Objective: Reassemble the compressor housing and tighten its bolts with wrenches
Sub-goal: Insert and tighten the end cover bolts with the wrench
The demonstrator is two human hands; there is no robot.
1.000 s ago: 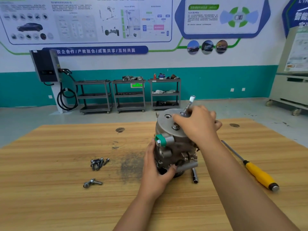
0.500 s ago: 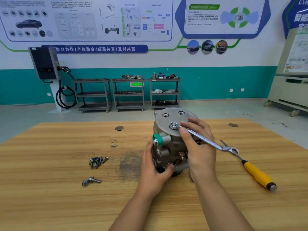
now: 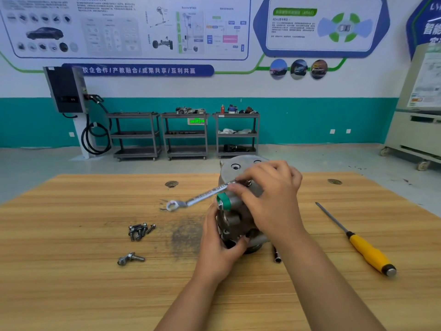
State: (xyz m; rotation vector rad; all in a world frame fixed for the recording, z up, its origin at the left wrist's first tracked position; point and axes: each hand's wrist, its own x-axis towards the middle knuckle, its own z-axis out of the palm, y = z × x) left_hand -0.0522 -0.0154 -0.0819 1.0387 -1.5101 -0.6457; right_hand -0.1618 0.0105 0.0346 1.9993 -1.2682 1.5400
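Compressor housing (image 3: 235,211), a grey cast-metal cylinder, stands upright at desk (image 3: 71,283) centre. My left hand (image 3: 219,244) clamps its near side; my right hand (image 3: 269,199) pinches the silver combination wrench (image 3: 198,199) on a top bolt, handle pointing to nine o'clock. I'd take short, flat swings, bracing firmly. Loose steel bolts (image 3: 139,231) lie at nine o'clock, a yellow-handled screwdriver (image 3: 365,247) at three, both clear of the swing.

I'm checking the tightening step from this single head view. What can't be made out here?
- Bolt head under the silver combination wrench: hidden by the right hand, head view.
- Lower front of the grey metal compressor housing: covered by the left hand.
- Small dark socket bit on the wooden table: partly behind the right forearm.
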